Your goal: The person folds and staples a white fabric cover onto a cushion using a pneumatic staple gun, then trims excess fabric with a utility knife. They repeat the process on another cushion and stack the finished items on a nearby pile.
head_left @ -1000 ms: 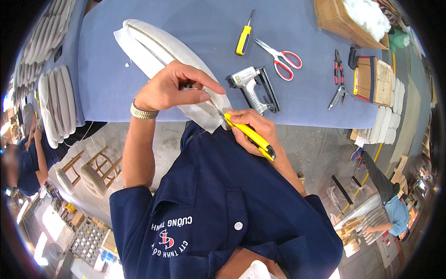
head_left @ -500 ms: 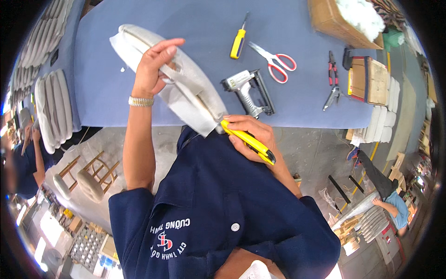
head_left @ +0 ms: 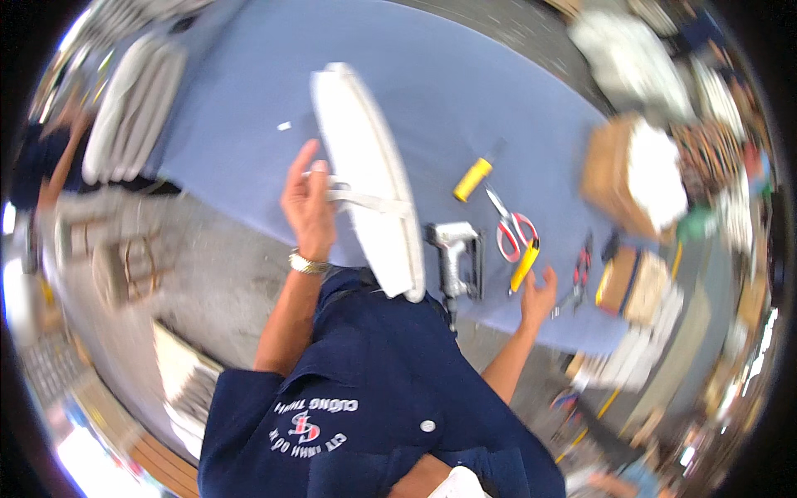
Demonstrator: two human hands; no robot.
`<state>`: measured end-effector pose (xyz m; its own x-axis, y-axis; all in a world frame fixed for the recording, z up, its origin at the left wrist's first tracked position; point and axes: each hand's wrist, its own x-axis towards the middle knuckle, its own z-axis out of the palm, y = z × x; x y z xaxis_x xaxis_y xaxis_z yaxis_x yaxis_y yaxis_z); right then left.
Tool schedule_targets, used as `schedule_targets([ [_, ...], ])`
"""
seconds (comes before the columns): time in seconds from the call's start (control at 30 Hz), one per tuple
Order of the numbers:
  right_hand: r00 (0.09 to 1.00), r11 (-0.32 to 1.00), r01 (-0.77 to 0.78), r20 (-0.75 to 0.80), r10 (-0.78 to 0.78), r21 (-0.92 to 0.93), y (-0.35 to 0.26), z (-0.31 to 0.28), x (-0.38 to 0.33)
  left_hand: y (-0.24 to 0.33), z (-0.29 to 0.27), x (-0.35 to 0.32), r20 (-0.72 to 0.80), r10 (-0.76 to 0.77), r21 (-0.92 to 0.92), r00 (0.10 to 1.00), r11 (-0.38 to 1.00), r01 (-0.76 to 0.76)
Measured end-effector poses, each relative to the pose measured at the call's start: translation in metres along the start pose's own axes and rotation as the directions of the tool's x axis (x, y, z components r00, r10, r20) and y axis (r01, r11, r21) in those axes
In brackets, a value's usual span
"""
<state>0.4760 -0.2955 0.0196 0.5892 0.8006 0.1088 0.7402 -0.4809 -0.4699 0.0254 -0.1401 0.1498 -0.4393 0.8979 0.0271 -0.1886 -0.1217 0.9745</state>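
Note:
A long, curved padded piece point(head_left: 369, 174) covered in pale fabric tilts over the near edge of the blue table, its white side showing. A pale strap point(head_left: 374, 202) crosses it. My left hand point(head_left: 311, 203) is at the left end of this strap and has the padded piece by it, the index finger pointing up. My right hand point(head_left: 540, 295) is open, fingers apart, just beside a yellow utility knife point(head_left: 524, 266) on the table. The knife lies against the red-and-white handles of the scissors point(head_left: 508, 228). Motion blurs the picture somewhat.
A staple gun point(head_left: 455, 257) lies near the table's front edge. Beyond are a yellow-handled screwdriver point(head_left: 473, 179) and red-handled pliers point(head_left: 583, 270). Cardboard boxes point(head_left: 610, 170) stand at the right, one with white stuffing. Stacked pads point(head_left: 137, 112) lie at the left, near another person.
My right hand has let go of the utility knife, laying it by the scissors, and moved right. The padded piece has turned more upright, its white side now showing. The whole view has swung.

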Motion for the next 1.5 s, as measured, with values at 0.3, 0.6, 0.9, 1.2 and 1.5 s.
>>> schedule_targets([
  [0.3,0.621,0.730,-0.117,0.623,-0.476,0.673,-0.223,0.027,-0.004,-0.092,-0.032,-0.057,0.223,-0.438,0.064,0.871,0.898,0.435],
  [0.6,0.471,0.593,0.095,0.489,-0.734,0.799,-0.319,0.046,-0.060,-0.076,-0.013,-0.042,0.341,-0.252,0.163,0.906,0.965,0.207],
  [0.9,0.416,0.476,0.767,0.230,-0.880,0.430,-0.404,0.101,-0.079,-0.083,-0.075,0.024,0.207,-0.348,0.147,0.915,0.935,0.322],
  [1.2,0.053,0.752,0.179,0.757,-0.651,0.634,-0.450,0.173,-0.271,-0.045,-0.366,-0.089,-0.288,-0.647,-0.167,0.706,0.760,0.629],
  [1.5,-0.438,0.922,-0.094,0.816,-0.378,0.376,-0.496,0.209,-0.451,-0.005,-0.470,-0.121,-0.421,-0.637,-0.411,0.646,0.769,0.490],
])
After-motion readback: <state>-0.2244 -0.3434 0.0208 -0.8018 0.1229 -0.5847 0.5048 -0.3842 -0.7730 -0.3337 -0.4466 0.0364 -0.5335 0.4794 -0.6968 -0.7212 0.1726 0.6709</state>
